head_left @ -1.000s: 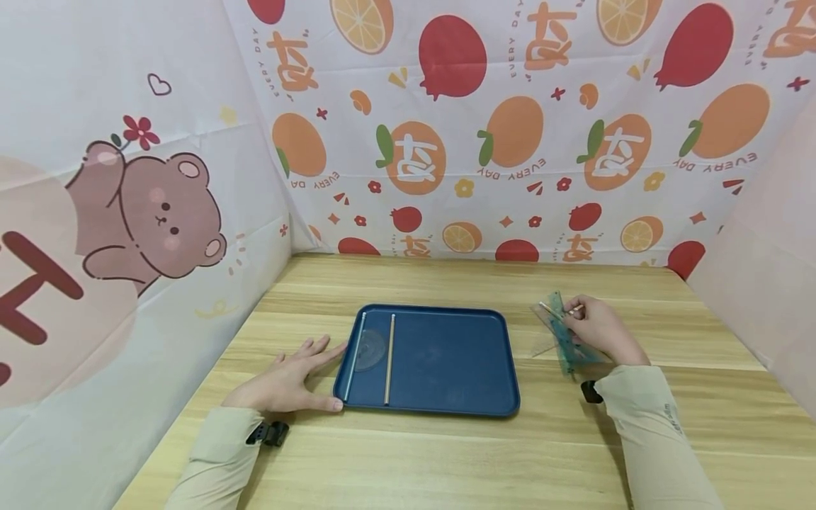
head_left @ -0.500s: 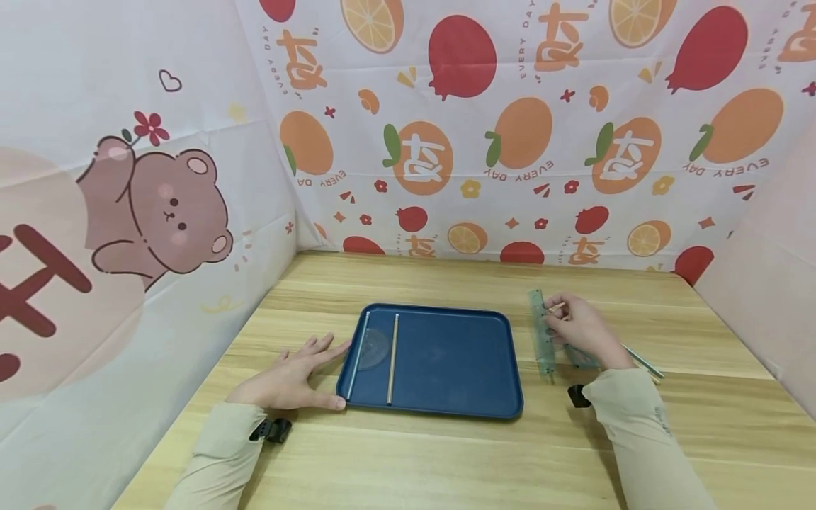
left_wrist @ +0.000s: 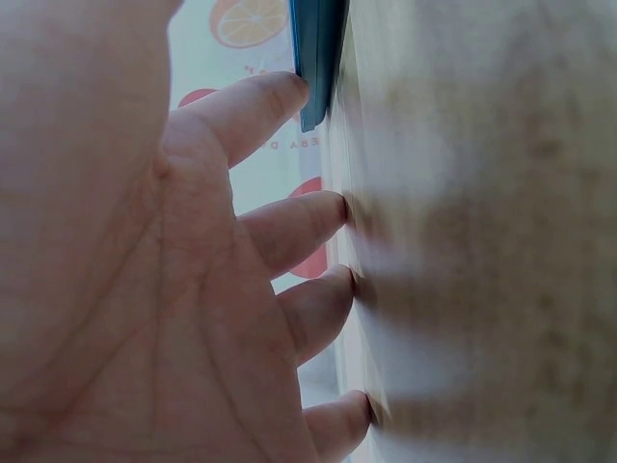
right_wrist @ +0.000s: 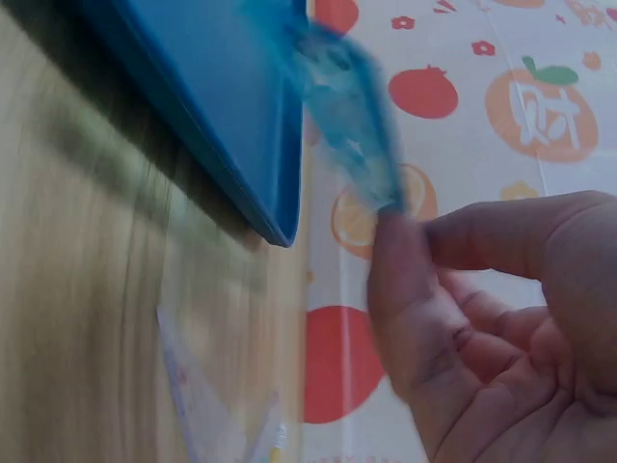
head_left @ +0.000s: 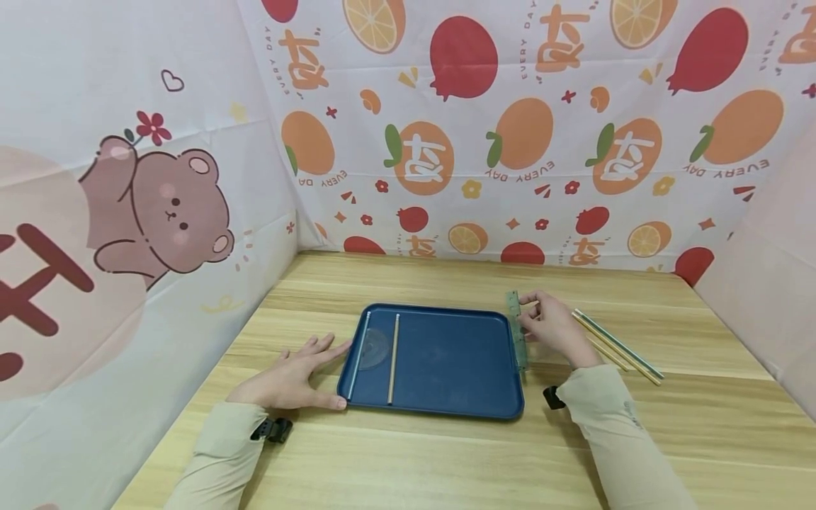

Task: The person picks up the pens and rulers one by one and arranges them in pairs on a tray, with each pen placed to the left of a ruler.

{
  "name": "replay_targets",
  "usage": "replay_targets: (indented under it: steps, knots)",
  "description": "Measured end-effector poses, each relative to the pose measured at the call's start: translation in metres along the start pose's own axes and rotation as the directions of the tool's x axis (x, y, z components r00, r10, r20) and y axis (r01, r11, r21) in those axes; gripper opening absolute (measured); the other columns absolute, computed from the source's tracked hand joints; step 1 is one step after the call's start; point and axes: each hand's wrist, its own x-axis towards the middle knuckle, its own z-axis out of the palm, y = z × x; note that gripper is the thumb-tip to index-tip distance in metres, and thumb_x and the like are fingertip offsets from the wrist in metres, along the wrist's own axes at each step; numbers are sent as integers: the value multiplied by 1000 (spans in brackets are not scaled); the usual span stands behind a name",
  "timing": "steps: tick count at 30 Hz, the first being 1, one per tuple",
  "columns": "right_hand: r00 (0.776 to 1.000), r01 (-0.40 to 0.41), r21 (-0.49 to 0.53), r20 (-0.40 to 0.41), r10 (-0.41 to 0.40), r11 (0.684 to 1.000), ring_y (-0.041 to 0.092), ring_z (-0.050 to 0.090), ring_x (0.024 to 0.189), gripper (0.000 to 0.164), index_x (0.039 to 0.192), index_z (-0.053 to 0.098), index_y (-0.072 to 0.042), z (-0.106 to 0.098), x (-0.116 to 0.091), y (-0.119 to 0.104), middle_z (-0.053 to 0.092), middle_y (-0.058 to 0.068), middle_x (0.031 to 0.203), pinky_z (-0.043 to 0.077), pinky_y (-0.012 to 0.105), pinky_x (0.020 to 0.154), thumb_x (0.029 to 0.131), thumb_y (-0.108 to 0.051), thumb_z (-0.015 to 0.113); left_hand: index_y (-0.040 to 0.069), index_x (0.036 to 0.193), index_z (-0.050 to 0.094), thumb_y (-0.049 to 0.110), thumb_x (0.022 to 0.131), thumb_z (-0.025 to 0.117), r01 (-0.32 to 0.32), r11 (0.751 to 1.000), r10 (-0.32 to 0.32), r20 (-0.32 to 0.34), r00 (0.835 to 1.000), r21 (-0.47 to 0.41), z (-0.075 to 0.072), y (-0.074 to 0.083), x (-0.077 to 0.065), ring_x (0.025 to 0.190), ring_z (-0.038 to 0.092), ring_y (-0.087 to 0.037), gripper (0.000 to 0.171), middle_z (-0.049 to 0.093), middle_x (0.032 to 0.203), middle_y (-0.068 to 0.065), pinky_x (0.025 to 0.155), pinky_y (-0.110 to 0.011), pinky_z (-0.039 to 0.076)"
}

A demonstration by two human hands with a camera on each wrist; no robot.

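My right hand (head_left: 556, 331) pinches a translucent green ruler (head_left: 513, 303) between thumb and fingers, at the right rim of a blue tray (head_left: 459, 361). In the right wrist view the ruler (right_wrist: 347, 106) is raised off the table and blurred. My left hand (head_left: 290, 379) spreads its fingers at the tray's left side. Its thumb touches the near left corner, and the left wrist view shows one fingertip (left_wrist: 289, 92) against the tray wall. Inside the tray lie a bluish pencil (head_left: 358, 358), a clear round-edged protractor (head_left: 375, 348) and a wood-coloured pencil (head_left: 393, 360).
Right of my right hand, a green pencil (head_left: 627, 347) and a wood-coloured pencil (head_left: 615, 346) lie side by side on the wooden table (head_left: 446, 460). A clear set square (right_wrist: 198, 400) lies there too. Printed cloth (head_left: 472, 188) stands behind the table and at the sides.
My right hand has carried the green ruler leftward from the pile to the tray's right rim, uncovering the pencils behind. My left hand keeps its place by the tray.
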Motion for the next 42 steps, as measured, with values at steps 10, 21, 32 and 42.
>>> replay_targets:
  steps: [10,21,32,42]
  knots:
    - [1000,-23,-47,0,23,999,19,77,79,41,147,57,1,5,2,-5,69,14,100,65,43,78,108,-11,60,25,169,36,68,81,85,2,1000,-2,11,1000,-9,0,-1,0,161,16,-59,110,24,176,-29,114,-91,11]
    - [1000,-22,67,5,22,998,18,73,83,48,155,51,0,12,5,-16,67,19,109,67,47,86,109,-10,59,24,169,37,68,81,85,1,1000,-1,6,1000,-17,1,-1,-2,161,16,-59,110,23,176,-29,114,-91,10]
    - [999,-46,149,36,42,988,13,72,75,47,153,53,1,24,10,-27,69,19,108,67,41,82,108,-8,62,27,170,36,69,81,85,5,1000,-5,12,1000,-1,1,-1,0,162,16,-58,110,24,176,-27,115,-91,10]
    - [994,-85,184,77,72,979,13,76,78,48,154,53,-2,38,14,-42,71,19,113,67,41,85,108,-9,65,26,170,36,69,81,85,6,1000,-6,12,1000,-11,1,-1,0,162,15,-58,110,23,176,-27,115,-91,11]
